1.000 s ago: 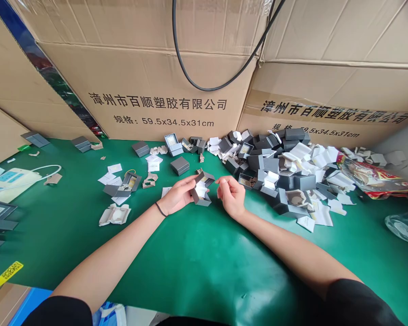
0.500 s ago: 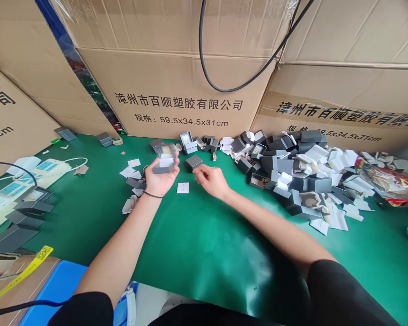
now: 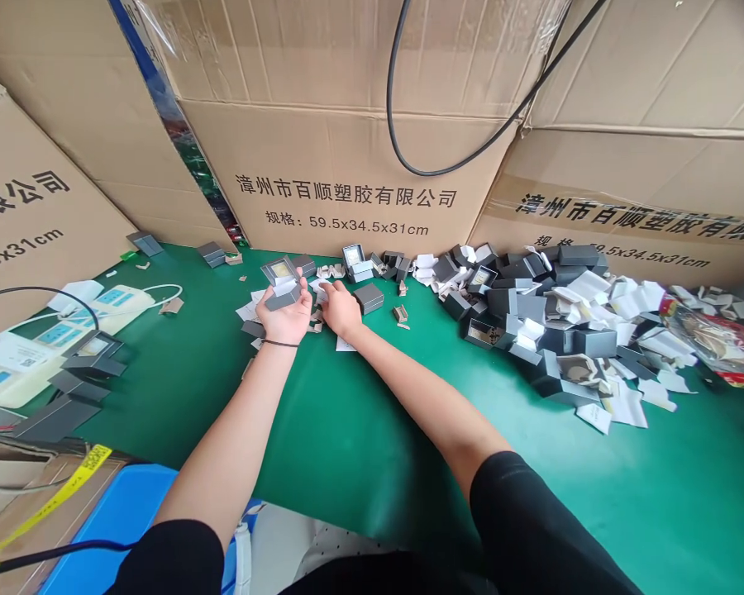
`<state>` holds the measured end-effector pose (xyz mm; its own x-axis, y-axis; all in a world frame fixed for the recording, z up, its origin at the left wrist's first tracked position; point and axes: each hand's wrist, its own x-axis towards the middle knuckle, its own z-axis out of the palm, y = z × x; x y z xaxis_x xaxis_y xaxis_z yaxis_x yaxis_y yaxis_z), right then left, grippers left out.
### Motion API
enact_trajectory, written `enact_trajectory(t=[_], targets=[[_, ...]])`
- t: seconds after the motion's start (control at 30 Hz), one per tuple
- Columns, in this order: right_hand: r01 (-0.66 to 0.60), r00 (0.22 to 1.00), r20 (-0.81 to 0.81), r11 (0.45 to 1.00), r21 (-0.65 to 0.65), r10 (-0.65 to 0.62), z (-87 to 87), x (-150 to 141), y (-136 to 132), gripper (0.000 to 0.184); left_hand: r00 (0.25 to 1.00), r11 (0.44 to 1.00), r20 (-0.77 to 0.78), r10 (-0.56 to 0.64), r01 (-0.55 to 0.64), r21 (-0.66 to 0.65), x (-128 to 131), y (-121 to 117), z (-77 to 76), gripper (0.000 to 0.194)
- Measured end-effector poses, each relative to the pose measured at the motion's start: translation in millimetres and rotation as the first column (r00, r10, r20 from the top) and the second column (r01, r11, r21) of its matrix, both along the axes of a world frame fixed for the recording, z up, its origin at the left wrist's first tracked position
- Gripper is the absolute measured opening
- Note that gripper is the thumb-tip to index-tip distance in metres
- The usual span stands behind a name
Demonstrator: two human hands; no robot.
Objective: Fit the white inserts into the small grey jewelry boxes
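Note:
My left hand is wrapped round a small grey gift box, its lid tilted up and a white lining showing. Close beside it on the right, my right hand reaches down with its fingers curled together. Whatever those fingertips hold, if anything, is hidden. White and beige scraps of card lie around the fingertips. Just right of that hand is a closed grey box. Partly covered by my right wrist is a white square card. Behind, another small box stands with its lid up.
A heap of grey boxes and torn white paper covers the right side of the green table. Big cardboard cartons wall off the back, with a black cable hanging before them. At left lies a white power strip.
My right hand has moved left from the closed grey box to beside my left hand. My left hand still holds its box. New beige card pieces lie near the fingers and right of the closed box.

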<state>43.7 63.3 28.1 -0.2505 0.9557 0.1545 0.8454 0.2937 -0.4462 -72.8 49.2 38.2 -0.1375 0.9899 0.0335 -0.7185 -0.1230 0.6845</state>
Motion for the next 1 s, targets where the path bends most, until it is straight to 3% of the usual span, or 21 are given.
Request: enact_trajectory(t=[0.13, 0.27, 0.33, 0.4, 0.47, 0.53, 0.73, 0.9, 1.0], targets=[[-0.119, 0.984, -0.124, 0.989, 0.086, 0.129, 4.4, 30.1, -29.8, 0.039, 0.999, 0.999, 0.032, 0.003, -0.004, 0.036, 14.6, -7.5, 4.2, 0.038], [-0.126, 0.893, -0.424, 0.989, 0.077, 0.147, 1.4, 89.4, -58.3, 0.04, 0.991, 0.99, 0.014, -0.133, 0.133, -0.036, 47.7, -25.7, 9.4, 0.039], [-0.114, 0.786, -0.616, 0.992, -0.058, 0.054, -5.0, 119.9, -65.4, 0.033, 0.972, 0.969, 0.015, -0.235, 0.235, -0.079, 64.5, -35.1, 8.5, 0.038], [-0.079, 0.62, -0.78, 0.983, -0.163, -0.079, -13.2, 143.4, -67.8, 0.025, 0.946, 0.938, 0.013, -0.325, 0.324, -0.127, 77.2, -41.8, 4.9, 0.035], [-0.028, 0.449, -0.877, 0.978, -0.208, -0.173, -21.1, 157.4, -67.3, 0.023, 0.922, 0.908, 0.009, -0.388, 0.383, -0.17, 85.0, -44.9, 0.4, 0.034], [0.018, 0.362, -0.911, 0.978, -0.206, -0.199, -26.6, 162.7, -65.3, 0.026, 0.905, 0.887, 0.008, -0.425, 0.418, -0.197, 88.6, -45.2, -3.2, 0.034], [-0.038, 0.391, -0.903, 0.977, -0.208, -0.177, -30.8, 160.4, -59.8, 0.029, 0.867, 0.833, -0.007, -0.498, 0.477, -0.281, 89.6, -42.2, -3.8, 0.035], [-0.05, 0.376, -0.91, 0.977, -0.207, -0.173, -31.5, 161.4, -59.1, 0.032, 0.843, 0.811, -0.038, -0.536, 0.502, -0.301, 91.1, -41.8, -1.8, 0.035], [-0.022, 0.319, -0.933, 0.983, -0.181, -0.165, -30.1, 161.5, -59.8, 0.046, 0.841, 0.809, -0.054, -0.538, 0.497, -0.313, 92.4, -40.7, -2.6, 0.036]])
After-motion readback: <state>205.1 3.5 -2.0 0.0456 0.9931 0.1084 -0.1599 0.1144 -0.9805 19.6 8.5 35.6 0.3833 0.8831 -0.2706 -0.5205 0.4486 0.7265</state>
